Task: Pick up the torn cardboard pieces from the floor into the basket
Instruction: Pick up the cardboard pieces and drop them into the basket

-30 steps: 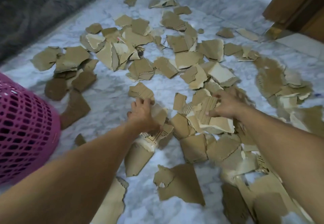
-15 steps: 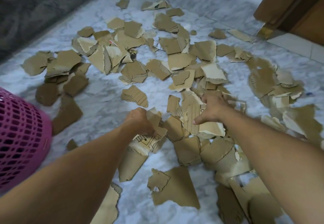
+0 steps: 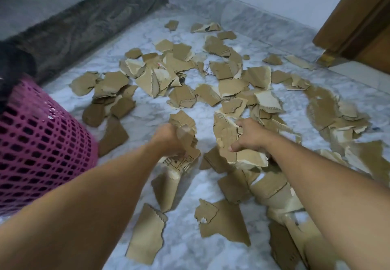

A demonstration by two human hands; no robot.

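Several torn brown cardboard pieces lie scattered over the marble floor. My left hand grips a bunch of cardboard pieces lifted off the floor near the centre. My right hand holds a larger stack of cardboard pieces, thumb on top. A pink lattice basket stands at the left, just left of my left forearm.
A dark grey mattress or sofa edge runs along the back left. A wooden door frame stands at the back right. More cardboard lies to the right and close in front.
Both hands have closed on cardboard and lifted their bunches off the floor. The view has tilted up and the basket shows more at the left.
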